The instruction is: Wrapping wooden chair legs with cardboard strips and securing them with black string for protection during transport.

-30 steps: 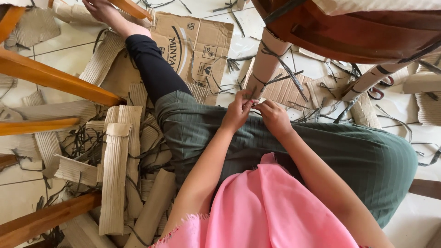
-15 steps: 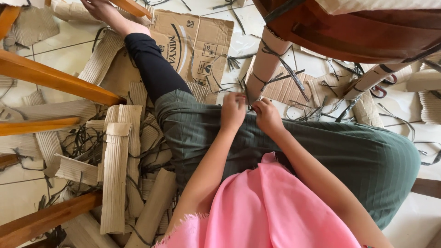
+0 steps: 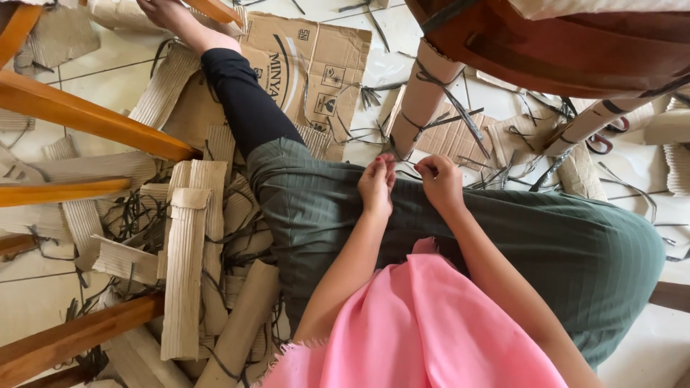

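Both hands, left hand [image 3: 376, 185] and right hand [image 3: 440, 181], pinch a thin dark strip at a cardboard-wrapped chair leg [image 3: 424, 97]; tying seems underway, and tightening needs firm tension.

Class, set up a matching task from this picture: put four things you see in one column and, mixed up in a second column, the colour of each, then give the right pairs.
Things:
1. shawl
2. trousers
3. legging
4. cardboard box

Colours:
A. brown
B. pink
C. black
D. dark green

Pairs: 1-B, 2-D, 3-C, 4-A.

The left hand and right hand rest close together on the trousers, near a chair leg wrapped in cardboard.
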